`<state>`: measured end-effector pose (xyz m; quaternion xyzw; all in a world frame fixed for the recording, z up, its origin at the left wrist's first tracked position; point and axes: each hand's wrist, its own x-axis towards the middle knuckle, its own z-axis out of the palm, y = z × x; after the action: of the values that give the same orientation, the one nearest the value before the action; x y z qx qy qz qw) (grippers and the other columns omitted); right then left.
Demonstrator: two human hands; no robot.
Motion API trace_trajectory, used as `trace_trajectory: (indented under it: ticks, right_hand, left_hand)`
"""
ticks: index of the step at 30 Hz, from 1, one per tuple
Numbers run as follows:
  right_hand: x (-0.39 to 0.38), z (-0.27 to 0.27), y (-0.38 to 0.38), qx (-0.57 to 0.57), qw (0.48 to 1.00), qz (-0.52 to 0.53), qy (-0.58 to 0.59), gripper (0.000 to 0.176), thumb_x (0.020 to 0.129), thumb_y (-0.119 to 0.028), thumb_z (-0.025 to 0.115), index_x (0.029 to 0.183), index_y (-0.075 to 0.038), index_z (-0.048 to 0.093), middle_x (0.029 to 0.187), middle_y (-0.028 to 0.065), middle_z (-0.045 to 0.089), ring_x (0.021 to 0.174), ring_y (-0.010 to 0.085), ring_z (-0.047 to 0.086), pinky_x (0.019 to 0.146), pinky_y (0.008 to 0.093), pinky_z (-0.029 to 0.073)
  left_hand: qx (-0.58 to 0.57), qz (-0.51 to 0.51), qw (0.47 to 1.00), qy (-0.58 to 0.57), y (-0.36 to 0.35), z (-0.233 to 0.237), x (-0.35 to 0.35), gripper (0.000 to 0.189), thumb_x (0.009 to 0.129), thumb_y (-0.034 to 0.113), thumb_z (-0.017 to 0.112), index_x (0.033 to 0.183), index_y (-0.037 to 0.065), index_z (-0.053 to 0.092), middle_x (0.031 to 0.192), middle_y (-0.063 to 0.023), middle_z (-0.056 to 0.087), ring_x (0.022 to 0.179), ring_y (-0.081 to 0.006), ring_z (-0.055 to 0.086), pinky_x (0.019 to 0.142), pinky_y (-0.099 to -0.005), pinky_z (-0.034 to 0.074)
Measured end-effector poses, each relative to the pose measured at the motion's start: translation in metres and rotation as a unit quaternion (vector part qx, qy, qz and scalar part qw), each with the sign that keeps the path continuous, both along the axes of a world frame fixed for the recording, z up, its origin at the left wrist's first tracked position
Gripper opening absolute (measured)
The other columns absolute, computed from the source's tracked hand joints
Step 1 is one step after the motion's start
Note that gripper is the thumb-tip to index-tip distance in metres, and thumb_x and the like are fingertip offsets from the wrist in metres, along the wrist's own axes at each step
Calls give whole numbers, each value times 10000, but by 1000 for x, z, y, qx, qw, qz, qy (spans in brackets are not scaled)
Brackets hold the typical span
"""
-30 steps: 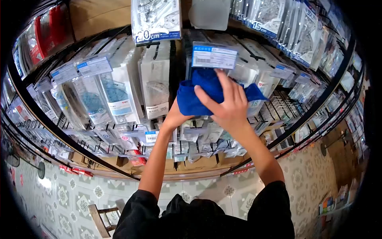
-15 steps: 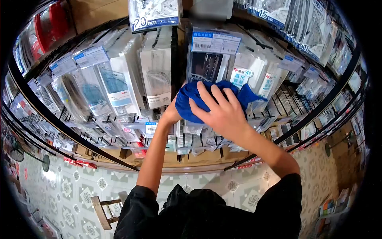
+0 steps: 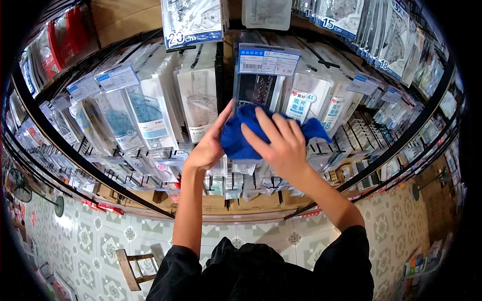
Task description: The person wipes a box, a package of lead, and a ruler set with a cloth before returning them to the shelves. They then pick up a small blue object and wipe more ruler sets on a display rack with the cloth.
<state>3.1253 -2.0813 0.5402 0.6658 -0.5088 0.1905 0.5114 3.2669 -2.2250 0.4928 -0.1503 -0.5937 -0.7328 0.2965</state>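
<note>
A bunched blue cloth (image 3: 238,138) lies against the lower front of a clear hanging packet with a dark ruler set (image 3: 258,90) inside. My right hand (image 3: 283,145) presses the cloth from the front, its fingers bent over it. At the packet's left edge is my left hand (image 3: 207,148), one finger pointing up along the side; its other fingertips are hidden behind the cloth and packet. A blue and white price label (image 3: 268,59) hangs in front of the packet's top. To the right are white straight-ruler packets (image 3: 302,95).
Packets with blue set squares (image 3: 145,108) and a protractor packet (image 3: 198,103) hang on the left. Overhead hang 20 cm packs (image 3: 193,22) and 15 cm packs (image 3: 341,17). Black rack bars (image 3: 401,138) slant at both sides. A wooden stool (image 3: 135,268) stands on the tiled floor.
The cloth and my right hand have shifted slightly down and left, uncovering more of the dark packet. My left hand shows more, with a finger raised along the packet's edge.
</note>
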Motion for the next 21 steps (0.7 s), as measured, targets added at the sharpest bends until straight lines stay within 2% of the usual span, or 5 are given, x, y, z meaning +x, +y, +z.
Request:
trace_trajectory:
  ticks: [1,3,9,16,21]
  right_hand:
    - [0,-10,2,14,1000,6,5,298,764,-151,599,1054,-166,665,1188,134,601,900,257,573,712,329,448]
    - [-3,-18,3,37,999,24,23,285,757,-160,607,1035,-165,669,1192,127,599,907,258,575,699,325,448]
    - [-3,27,6,3,996,57,-73,378,691,-117,630,1058,-173,700,1173,122,625,891,270,581,739,356,480]
    - [5,5,-6,-5,1000,5,5,263,772,-178,588,1020,-129,662,1153,129,602,891,256,555,695,317,426]
    - [-4,-23,-1,64,993,64,-74,265,749,-150,624,1006,-171,684,1162,83,594,903,213,559,703,334,445]
  left_hand:
    - [-21,3,999,27,-1,0,0,1098,776,701,584,1525,59,102,1551,-142,196,1384,-235,296,1131,-360,243]
    - [77,30,996,-28,0,-1,-1,767,964,454,502,1524,72,143,1554,-120,209,1391,-218,288,1129,-343,250]
    - [128,91,980,-122,3,-4,-3,474,1012,93,414,1478,109,332,1461,-84,412,1303,-163,424,1062,-315,367]
    - [216,96,966,-108,6,-6,-4,584,996,468,397,1480,147,333,1455,-90,406,1267,-207,463,1066,-385,378]
    - [131,98,983,-80,-2,-7,-7,510,987,266,492,1447,74,382,1410,-92,458,1225,-191,479,1025,-333,386]
